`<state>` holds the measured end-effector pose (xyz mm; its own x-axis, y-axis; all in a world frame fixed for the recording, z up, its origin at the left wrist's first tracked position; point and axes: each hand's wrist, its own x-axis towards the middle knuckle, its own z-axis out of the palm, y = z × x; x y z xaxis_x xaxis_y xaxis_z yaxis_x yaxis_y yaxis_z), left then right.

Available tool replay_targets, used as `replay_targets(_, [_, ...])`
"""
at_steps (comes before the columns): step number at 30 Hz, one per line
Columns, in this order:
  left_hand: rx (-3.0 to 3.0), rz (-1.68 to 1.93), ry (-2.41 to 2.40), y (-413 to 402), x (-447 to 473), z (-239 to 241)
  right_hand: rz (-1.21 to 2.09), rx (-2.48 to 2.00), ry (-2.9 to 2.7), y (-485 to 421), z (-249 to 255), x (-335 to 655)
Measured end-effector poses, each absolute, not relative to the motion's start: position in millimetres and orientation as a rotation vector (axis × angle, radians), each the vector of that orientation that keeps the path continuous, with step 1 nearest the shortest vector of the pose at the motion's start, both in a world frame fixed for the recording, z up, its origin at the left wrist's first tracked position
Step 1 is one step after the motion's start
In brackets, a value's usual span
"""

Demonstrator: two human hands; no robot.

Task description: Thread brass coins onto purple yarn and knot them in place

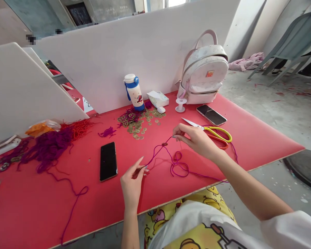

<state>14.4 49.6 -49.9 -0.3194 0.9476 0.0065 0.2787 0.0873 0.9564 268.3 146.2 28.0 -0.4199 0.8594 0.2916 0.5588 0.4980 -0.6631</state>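
My left hand (132, 181) is pinched on one end of a purple string (180, 166) just above the red table (41, 207). My right hand (197, 138) is pinched on the same string further along, where a small coin (165, 144) is threaded on it. The string runs taut between both hands, then loops loosely on the table and trails toward the right edge. A pile of brass coins (140, 124) lies behind the hands. Yellow-handled scissors (212, 131) lie right behind my right hand.
A black phone (108, 160) lies left of my left hand, another phone (211, 114) at the back right. A white bottle (133, 92), tissue pack (158, 98), empty spool (180, 104) and white backpack (204, 74) stand by the white partition. Purple and red yarn heaps (49, 145) lie left.
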Motion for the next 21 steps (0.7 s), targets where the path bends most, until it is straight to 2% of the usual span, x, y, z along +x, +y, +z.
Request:
replay_targets(7, [1.277,1.278,1.629,49.6,24.5,-42.3,0.548,-0.915,-2.144,140.6,65.6,262.3])
replay_targets(21, [1.176,1.310,1.505,47.7,28.4,-36.4,0.360,-0.847,-1.887,149.2,76.1,264.8])
